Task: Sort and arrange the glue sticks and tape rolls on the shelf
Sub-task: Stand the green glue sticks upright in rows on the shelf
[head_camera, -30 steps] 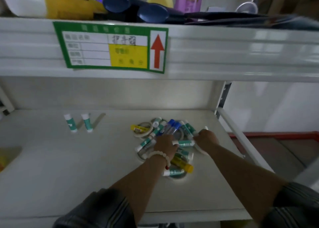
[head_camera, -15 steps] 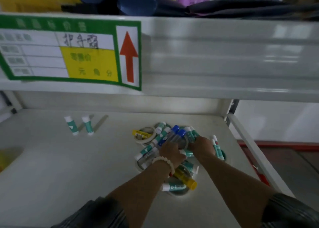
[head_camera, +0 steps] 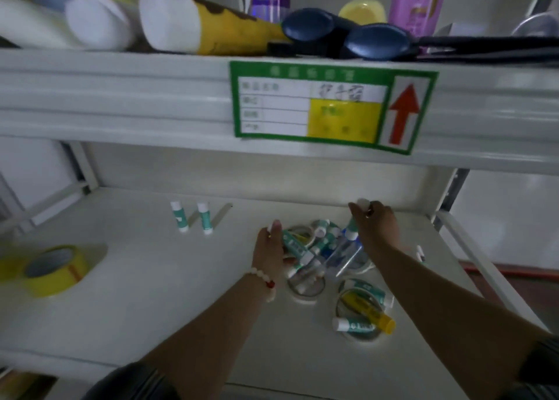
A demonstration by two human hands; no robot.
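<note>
A heap of green-and-white glue sticks and white tape rolls [head_camera: 328, 248] lies right of centre on the white shelf [head_camera: 151, 284]. My left hand [head_camera: 270, 248] grips a green glue stick [head_camera: 295, 245] at the heap's left side. My right hand [head_camera: 376, 221], raised over the back of the heap, holds a glue stick [head_camera: 352, 228] upright, with a white cap showing above its fingers. Two glue sticks [head_camera: 192, 216] stand upright at the back left. A yellow glue stick [head_camera: 370, 310] lies on a tape roll nearer to me.
A big yellow tape roll [head_camera: 53, 269] lies at the shelf's left edge. The upper shelf [head_camera: 121, 97] carries a green price label [head_camera: 326, 109], bottles and dark combs. A shelf post [head_camera: 450, 196] and side rail stand on the right.
Both hands have lifted out of the heap, each with a glue stick. The right hand rose toward the back. The view swung left, bringing the yellow tape roll into sight.
</note>
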